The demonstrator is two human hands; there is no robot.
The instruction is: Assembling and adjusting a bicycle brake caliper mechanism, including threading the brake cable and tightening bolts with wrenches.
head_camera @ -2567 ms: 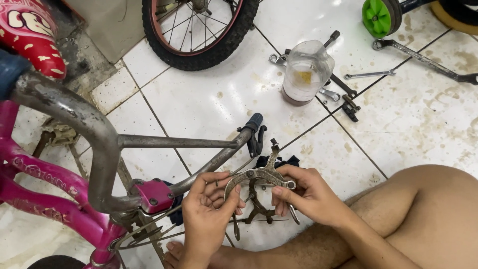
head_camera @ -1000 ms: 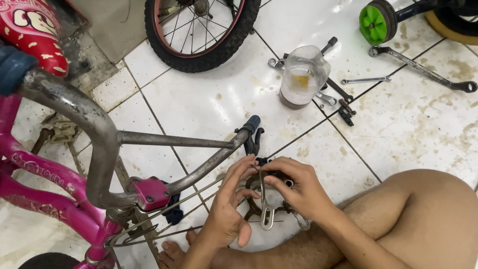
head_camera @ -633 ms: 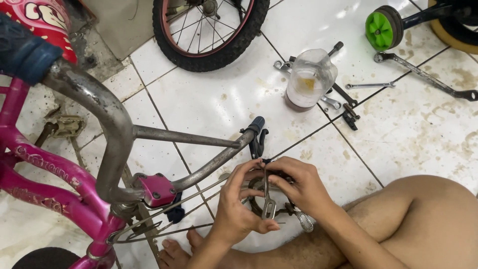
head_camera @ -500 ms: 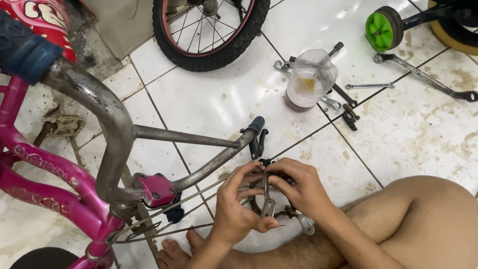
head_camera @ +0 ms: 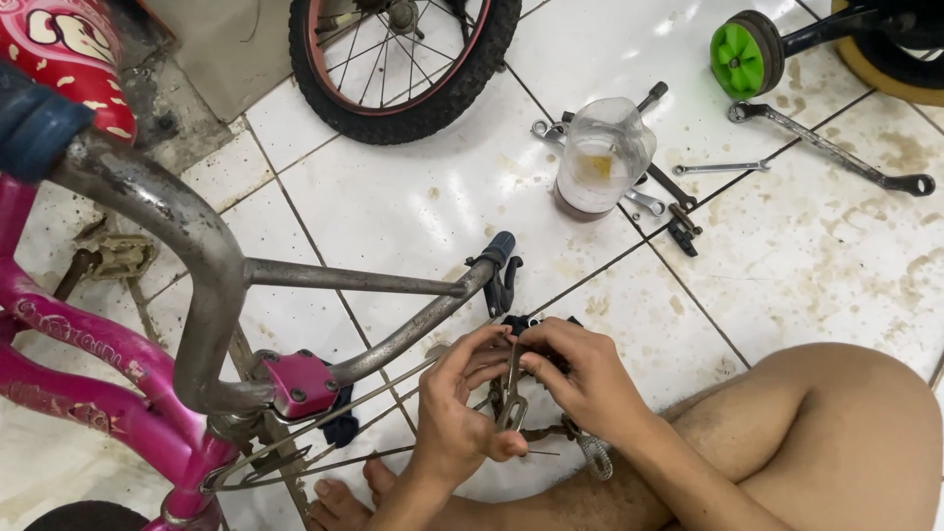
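Lower centre of frame: left hand [head_camera: 460,418] and right hand [head_camera: 582,379] both pinched on bicycle brake caliper [head_camera: 511,398], fingertips meeting at top (caliper mostly hidden between palms). Rusty handlebar [head_camera: 211,270] at left, pink bike frame [head_camera: 93,393] below. Plastic jar [head_camera: 602,157] and wrenches [head_camera: 723,168] upper right on tiled floor [head_camera: 442,202].

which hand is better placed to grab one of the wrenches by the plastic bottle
Right, probably. The right hand sits on the side of the brake caliper nearer the wrenches beside the plastic bottle. The left hand is on the bicycle side, cradling the caliper from below.
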